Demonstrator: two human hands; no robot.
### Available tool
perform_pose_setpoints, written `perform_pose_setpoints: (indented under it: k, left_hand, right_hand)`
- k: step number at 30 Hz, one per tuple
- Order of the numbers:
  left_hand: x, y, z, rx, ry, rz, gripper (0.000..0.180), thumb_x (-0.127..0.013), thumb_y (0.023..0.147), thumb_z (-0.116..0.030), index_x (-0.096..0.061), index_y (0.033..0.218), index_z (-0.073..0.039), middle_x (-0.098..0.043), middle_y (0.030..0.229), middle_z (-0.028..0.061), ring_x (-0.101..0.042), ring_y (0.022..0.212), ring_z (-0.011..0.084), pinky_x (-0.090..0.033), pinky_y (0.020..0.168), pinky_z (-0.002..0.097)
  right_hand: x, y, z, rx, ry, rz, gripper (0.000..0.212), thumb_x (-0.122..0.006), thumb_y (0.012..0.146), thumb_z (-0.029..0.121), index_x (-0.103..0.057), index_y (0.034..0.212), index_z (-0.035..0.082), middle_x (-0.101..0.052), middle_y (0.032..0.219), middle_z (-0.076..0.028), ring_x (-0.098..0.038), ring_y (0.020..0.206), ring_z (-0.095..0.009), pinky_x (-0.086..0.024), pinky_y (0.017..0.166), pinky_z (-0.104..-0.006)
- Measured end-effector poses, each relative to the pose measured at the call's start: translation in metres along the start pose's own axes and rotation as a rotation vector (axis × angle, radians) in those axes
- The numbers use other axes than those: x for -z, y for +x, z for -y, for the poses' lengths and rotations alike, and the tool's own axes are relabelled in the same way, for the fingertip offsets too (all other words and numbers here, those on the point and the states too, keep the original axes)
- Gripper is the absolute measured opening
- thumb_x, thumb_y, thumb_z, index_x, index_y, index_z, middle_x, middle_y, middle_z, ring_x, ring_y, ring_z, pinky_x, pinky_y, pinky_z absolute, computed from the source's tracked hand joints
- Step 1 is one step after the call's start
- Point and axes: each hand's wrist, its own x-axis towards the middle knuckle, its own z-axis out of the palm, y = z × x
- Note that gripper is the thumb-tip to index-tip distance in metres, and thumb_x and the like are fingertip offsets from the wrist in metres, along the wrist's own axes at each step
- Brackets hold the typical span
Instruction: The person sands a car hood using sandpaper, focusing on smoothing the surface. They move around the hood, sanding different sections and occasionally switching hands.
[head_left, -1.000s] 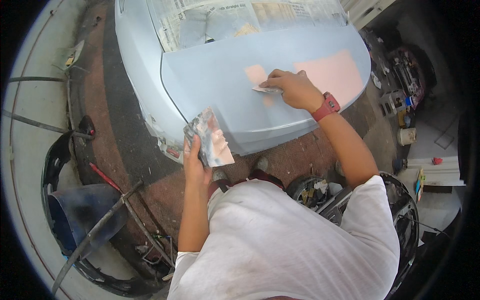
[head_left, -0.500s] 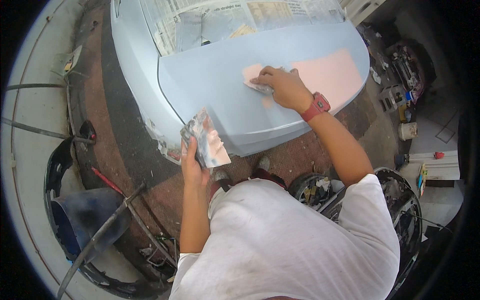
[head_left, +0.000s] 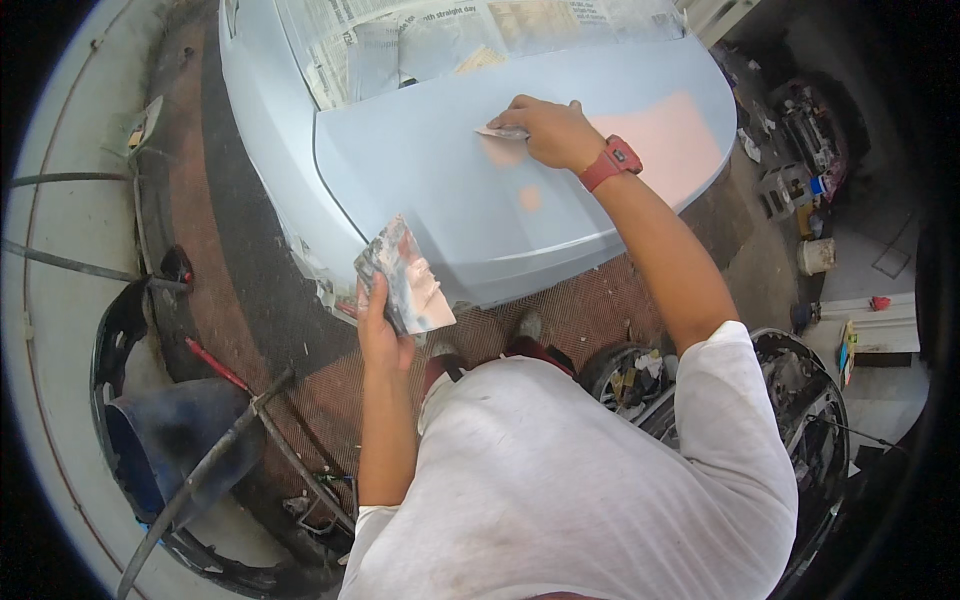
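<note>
A pale grey car panel lies in front of me. On it are a large pink filler patch at the right, a small pink spot, and a thin pink smear between my right hand and that spot. My right hand is closed on a thin, flat filler spreader, its edge at the top of the smear; the fingers partly cover it. Lower left, my left hand grips a mixing board streaked grey and dark, with a lump of pink filler along one side.
Newspaper masks the glass beyond the panel. To my left stand a metal frame and a dark bumper with a blue curved piece. Clutter at the right includes a wheel and a white bucket.
My right hand has moved up and slightly left across the panel with the spreader, uncovering more of the pink smear beneath. My left hand and the board have shifted only slightly.
</note>
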Motion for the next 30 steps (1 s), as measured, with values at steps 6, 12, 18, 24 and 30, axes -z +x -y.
perform_pose_setpoints:
  k: [6,12,18,24,30]
  left_hand:
    - [0.001,0.000,0.004,0.003,-0.035,-0.038,0.044,-0.060,0.106,-0.023,-0.049,0.145,-0.005,-0.064,0.134,0.0103,-0.067,0.119,0.0231,-0.058,0.099,0.0393]
    - [-0.022,-0.004,0.005,-0.058,-0.036,-0.006,0.047,-0.057,0.108,-0.024,-0.044,0.150,-0.007,-0.057,0.142,0.0114,-0.058,0.129,0.0244,-0.050,0.109,0.0413]
    - [-0.068,0.008,0.012,-0.096,-0.049,-0.003,0.047,-0.055,0.109,-0.024,-0.041,0.151,-0.008,-0.055,0.142,0.0126,-0.057,0.129,0.0249,-0.052,0.106,0.0397]
    - [-0.095,0.016,0.017,-0.063,-0.073,0.076,0.041,-0.058,0.107,-0.019,-0.048,0.144,-0.005,-0.062,0.133,0.0117,-0.063,0.121,0.0243,-0.054,0.103,0.0392]
    - [-0.090,0.017,0.022,-0.279,0.104,0.067,0.039,-0.059,0.107,-0.020,-0.050,0.141,-0.004,-0.063,0.131,0.0121,-0.064,0.119,0.0230,-0.055,0.101,0.0371]
  right_hand:
    - [-0.013,-0.036,0.012,0.043,-0.033,0.054,0.060,-0.050,0.082,-0.007,-0.073,0.126,0.028,-0.066,0.128,0.002,-0.068,0.106,-0.027,-0.041,0.096,-0.0576]
    - [0.004,-0.085,0.011,0.076,0.185,0.001,0.059,-0.052,0.084,-0.008,-0.072,0.130,0.024,-0.065,0.128,-0.004,-0.065,0.115,-0.031,-0.046,0.101,-0.0504]
    - [0.018,-0.157,0.097,0.408,0.597,-0.104,0.062,-0.053,0.082,-0.015,-0.061,0.139,0.009,-0.045,0.147,-0.021,-0.052,0.134,-0.042,-0.047,0.112,-0.0447]
    - [-0.003,-0.169,0.059,0.278,0.049,-0.013,0.059,-0.061,0.088,-0.001,-0.056,0.145,0.016,-0.045,0.149,-0.021,-0.048,0.140,-0.041,-0.046,0.112,-0.0517]
    - [0.036,-0.176,0.063,0.280,-0.206,-0.204,0.058,-0.062,0.088,0.009,-0.059,0.143,0.029,-0.055,0.144,-0.010,-0.048,0.140,-0.042,-0.036,0.105,-0.0767]
